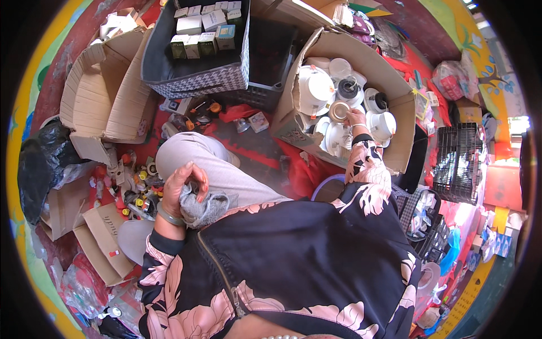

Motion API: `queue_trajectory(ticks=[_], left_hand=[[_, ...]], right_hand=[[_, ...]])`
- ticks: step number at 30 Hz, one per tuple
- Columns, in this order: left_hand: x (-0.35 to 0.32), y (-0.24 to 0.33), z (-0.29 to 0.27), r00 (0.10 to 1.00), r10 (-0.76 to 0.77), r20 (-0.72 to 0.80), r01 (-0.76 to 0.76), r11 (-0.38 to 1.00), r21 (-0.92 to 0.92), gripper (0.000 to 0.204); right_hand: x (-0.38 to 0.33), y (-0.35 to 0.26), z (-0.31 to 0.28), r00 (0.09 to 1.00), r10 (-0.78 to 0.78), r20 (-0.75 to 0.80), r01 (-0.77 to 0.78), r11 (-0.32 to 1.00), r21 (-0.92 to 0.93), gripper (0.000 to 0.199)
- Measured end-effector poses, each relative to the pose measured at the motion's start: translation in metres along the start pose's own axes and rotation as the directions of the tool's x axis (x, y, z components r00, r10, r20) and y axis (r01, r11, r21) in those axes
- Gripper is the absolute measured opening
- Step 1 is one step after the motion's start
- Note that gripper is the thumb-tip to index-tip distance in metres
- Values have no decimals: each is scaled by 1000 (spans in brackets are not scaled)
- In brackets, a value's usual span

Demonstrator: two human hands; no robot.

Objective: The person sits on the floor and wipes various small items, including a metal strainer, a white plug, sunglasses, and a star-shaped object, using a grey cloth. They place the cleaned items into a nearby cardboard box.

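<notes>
The person sits on a red floor [257, 150] crowded with boxes and loose goods, wearing a dark jacket [305, 254] with pale pink leaf shapes and grey trousers [209, 166].

To the left front stands a big empty cardboard box [101, 96], its flaps folded outward. Ahead is a dark fabric bin [197, 56] with a checked side, and small white and green cartons [206, 28] are lined up along its far end. To the right front lies a second cardboard box [389, 73], open at the top and packed with white cups and lids [316, 87]. Farther right stands a black plastic crate [460, 164].

The right hand [354, 120] reaches into the box of white ware. Its fingers are closed around the rim of a small round cup [339, 111] with a brownish inside, which sits among the other white pieces near the near side of that box. A thin bracelet [358, 127] circles the wrist.

The left hand [182, 183] rests on the left knee, fingers curled and clenched on a crumpled grey cloth [204, 206] that lies bunched on the thigh. A pale green bangle [169, 216] sits on that wrist.

Just left of the knee, a scatter of small bottles and caps [138, 189] in yellow, red and black covers the floor, next to flattened cardboard [104, 234].
</notes>
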State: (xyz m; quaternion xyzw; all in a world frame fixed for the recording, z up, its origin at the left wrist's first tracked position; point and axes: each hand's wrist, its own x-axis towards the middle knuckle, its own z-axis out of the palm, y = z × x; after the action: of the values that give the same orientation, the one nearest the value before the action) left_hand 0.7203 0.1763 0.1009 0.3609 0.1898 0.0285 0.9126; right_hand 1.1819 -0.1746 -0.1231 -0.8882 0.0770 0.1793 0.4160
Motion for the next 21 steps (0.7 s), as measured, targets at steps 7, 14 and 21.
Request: queue_trajectory(ticks=[7, 14, 21], left_hand=[[10, 3, 7, 1000, -17, -24, 18, 1000, 26, 37], [7, 2, -2, 1000, -9, 13, 9, 1000, -11, 35], [9, 7, -7, 999, -35, 4, 35, 996, 88, 33]], right_hand=[[3, -17, -1, 989, -145, 39, 139, 784, -605, 31], [-34, -65, 12, 978, -200, -54, 103, 695, -712, 36], [-22, -45, 17, 960, -277, 47, 225, 657, -719, 45]])
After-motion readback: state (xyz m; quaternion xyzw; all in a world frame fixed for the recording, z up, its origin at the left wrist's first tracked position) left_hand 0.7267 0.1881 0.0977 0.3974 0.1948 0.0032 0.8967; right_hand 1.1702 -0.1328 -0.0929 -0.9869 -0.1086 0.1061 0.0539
